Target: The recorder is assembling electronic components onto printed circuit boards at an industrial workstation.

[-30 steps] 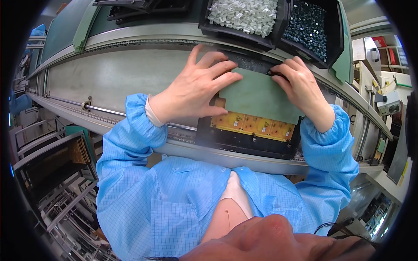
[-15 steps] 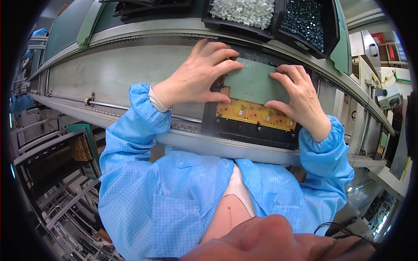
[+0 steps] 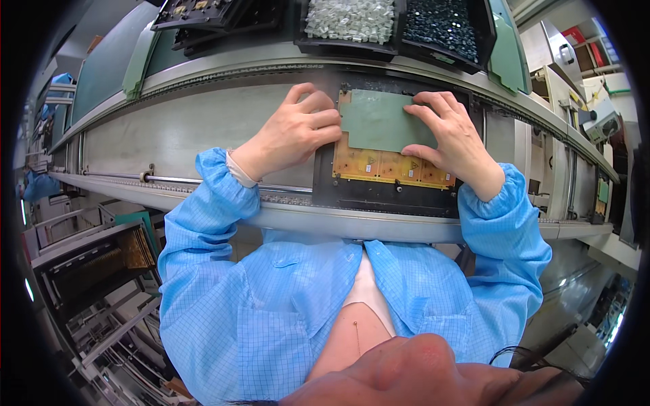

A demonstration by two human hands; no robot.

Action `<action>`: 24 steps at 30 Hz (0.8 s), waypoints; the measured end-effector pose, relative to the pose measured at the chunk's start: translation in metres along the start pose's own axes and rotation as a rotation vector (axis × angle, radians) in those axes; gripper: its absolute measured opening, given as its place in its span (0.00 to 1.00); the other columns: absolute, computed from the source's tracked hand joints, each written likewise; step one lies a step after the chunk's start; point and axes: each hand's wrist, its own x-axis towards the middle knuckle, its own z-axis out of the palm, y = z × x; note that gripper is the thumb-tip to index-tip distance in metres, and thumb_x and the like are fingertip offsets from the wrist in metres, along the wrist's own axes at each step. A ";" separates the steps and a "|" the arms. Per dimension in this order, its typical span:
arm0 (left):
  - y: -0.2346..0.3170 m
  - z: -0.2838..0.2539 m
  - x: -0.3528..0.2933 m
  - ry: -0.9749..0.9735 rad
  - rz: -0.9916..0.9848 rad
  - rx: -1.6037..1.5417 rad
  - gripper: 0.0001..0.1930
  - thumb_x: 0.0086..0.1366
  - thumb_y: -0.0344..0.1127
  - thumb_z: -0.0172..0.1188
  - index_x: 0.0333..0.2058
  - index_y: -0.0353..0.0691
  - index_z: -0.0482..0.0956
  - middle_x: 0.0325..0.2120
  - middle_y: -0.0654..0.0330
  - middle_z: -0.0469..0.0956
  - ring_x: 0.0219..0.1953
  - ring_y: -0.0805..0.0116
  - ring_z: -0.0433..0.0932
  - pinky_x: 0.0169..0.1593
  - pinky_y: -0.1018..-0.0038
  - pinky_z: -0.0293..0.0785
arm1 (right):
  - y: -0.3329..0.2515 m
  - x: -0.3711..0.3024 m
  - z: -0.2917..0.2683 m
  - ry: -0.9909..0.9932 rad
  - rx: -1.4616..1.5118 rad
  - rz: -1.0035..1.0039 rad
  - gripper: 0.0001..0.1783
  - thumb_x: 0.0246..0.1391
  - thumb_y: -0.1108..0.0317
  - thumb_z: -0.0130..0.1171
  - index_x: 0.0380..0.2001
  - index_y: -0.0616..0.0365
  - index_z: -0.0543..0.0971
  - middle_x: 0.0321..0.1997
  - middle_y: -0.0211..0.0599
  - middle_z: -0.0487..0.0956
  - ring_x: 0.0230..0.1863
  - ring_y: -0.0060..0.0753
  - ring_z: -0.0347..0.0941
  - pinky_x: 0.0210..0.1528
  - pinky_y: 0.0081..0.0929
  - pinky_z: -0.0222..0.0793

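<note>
A flat green plate [image 3: 379,120] with notched edges lies over a row of yellow-orange circuit boards [image 3: 386,169] in a black carrier [image 3: 379,197]. My right hand [image 3: 455,139] grips the plate's right part, with thumb and fingertips set apart on it. The plate's right end is hidden under that hand. At the plate's left edge is my left hand [image 3: 298,128], its fingers curled in. Whatever those fingers hold, if anything, cannot be made out.
Beyond the rail stand black bins of clear-white small parts [image 3: 349,20] and dark blue small parts [image 3: 441,30]. Stacked black trays [image 3: 203,17] sit at the far left. A metal conveyor rail [image 3: 352,229] runs along my front. A board rack [image 3: 95,264] stands at lower left.
My left hand has drawn back from the plate's top and curled its fingers at the left edge. My right hand keeps its grip. The whole view has shifted slightly.
</note>
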 end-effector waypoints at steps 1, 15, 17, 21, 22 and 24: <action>0.001 -0.002 0.002 -0.032 0.031 0.009 0.11 0.51 0.32 0.69 0.35 0.45 0.81 0.38 0.66 0.77 0.46 0.62 0.74 0.59 0.57 0.66 | 0.001 -0.002 0.000 -0.002 0.003 0.002 0.35 0.42 0.55 0.75 0.52 0.57 0.77 0.58 0.41 0.72 0.60 0.49 0.67 0.61 0.44 0.66; 0.028 0.015 0.067 -0.153 -0.130 0.010 0.40 0.43 0.49 0.76 0.55 0.44 0.73 0.53 0.54 0.73 0.58 0.53 0.68 0.68 0.49 0.55 | 0.050 -0.098 -0.029 0.263 0.137 0.318 0.14 0.54 0.68 0.67 0.45 0.59 0.82 0.47 0.44 0.81 0.52 0.48 0.73 0.56 0.39 0.70; 0.031 0.012 0.074 -0.162 -0.121 -0.014 0.40 0.42 0.47 0.77 0.55 0.44 0.73 0.52 0.55 0.73 0.57 0.54 0.69 0.67 0.50 0.55 | 0.056 -0.113 -0.025 0.274 0.135 0.347 0.13 0.54 0.69 0.67 0.43 0.60 0.82 0.45 0.43 0.81 0.51 0.47 0.74 0.55 0.38 0.71; 0.036 0.011 0.081 -0.188 -0.142 -0.034 0.39 0.40 0.45 0.77 0.54 0.45 0.74 0.50 0.56 0.73 0.55 0.54 0.70 0.66 0.52 0.58 | 0.064 -0.128 -0.012 0.282 0.194 0.311 0.13 0.51 0.69 0.69 0.41 0.59 0.83 0.43 0.41 0.82 0.51 0.45 0.74 0.54 0.38 0.72; 0.038 0.012 0.083 -0.193 -0.148 -0.029 0.38 0.40 0.44 0.77 0.53 0.45 0.74 0.51 0.56 0.73 0.55 0.54 0.70 0.65 0.52 0.59 | 0.066 -0.128 -0.009 0.275 0.209 0.281 0.13 0.50 0.70 0.69 0.40 0.58 0.83 0.43 0.40 0.82 0.51 0.45 0.74 0.54 0.38 0.72; 0.039 0.012 0.084 -0.201 -0.162 -0.026 0.38 0.39 0.44 0.77 0.53 0.45 0.75 0.51 0.55 0.73 0.55 0.54 0.70 0.64 0.52 0.60 | 0.067 -0.126 -0.005 0.268 0.255 0.260 0.12 0.49 0.70 0.70 0.38 0.58 0.83 0.43 0.38 0.81 0.51 0.44 0.74 0.54 0.38 0.72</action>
